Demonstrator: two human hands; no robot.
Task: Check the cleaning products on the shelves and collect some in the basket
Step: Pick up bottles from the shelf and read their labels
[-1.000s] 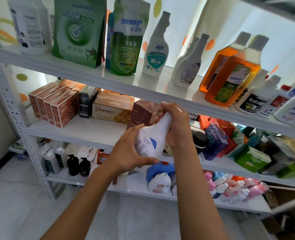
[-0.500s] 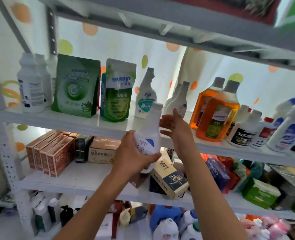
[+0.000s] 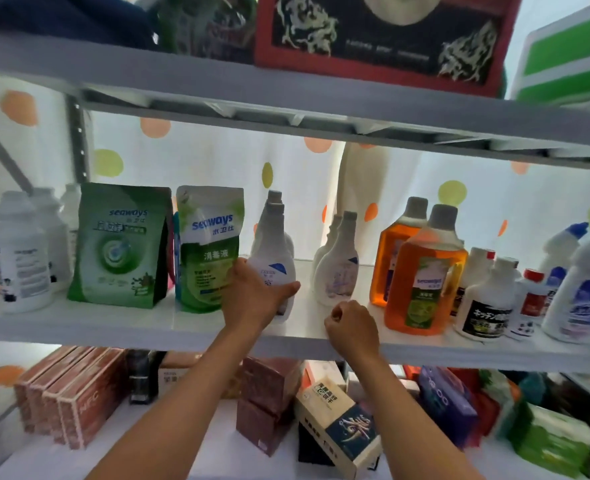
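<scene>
left hand (image 3: 252, 299) gripping white bottle (image 3: 275, 258), shelf (image 3: 113, 323)

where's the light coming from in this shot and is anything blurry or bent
Head view: backlit through the dotted curtain, so the orange bottles glow; wide-angle lens bows the upper shelf; boxes at bottom right smear with motion blur; the left hand on the white spray bottle is fairly sharp.

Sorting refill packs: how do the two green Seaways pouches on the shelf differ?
The left pouch is wider, boxy and flat-topped, with a swirl graphic; the right pouch is narrower, with a white top and large blue lettering. The left hand overlaps only the right pouch. Both stand upright.
</scene>
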